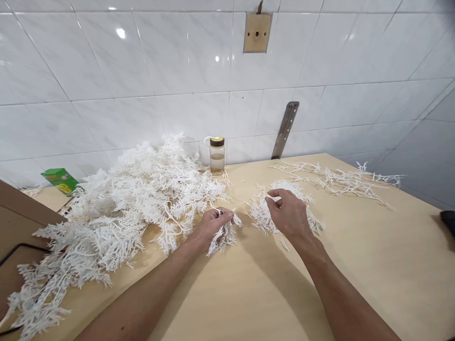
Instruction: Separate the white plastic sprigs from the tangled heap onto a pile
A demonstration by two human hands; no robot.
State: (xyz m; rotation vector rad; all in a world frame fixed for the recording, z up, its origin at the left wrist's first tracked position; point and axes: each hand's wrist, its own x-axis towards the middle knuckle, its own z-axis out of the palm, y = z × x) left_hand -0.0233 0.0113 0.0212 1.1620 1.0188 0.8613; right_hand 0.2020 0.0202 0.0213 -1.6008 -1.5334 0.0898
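My left hand (215, 226) is closed around a white, finely branched sprig (223, 239), whose tips hang below the fingers. To the right, my right hand (286, 210) hovers over a small heap of short white pieces (261, 210). Its thumb and forefinger come together in a pinch; anything between them is too small to make out. A large, tangled pile of similar white sprigs (142, 189) spreads left of my left hand. Bare, thin white stems (341, 180) lie loosely at the far right of the table.
On the wooden table (263, 293), a lidded bottle of liquid (217, 156) stands near the tiled wall. A green box (60, 181) sits behind the pile at left, beside a brown panel (24, 222). A metal bracket (285, 130) leans at the back. Something dark (448, 220) is at the right edge.
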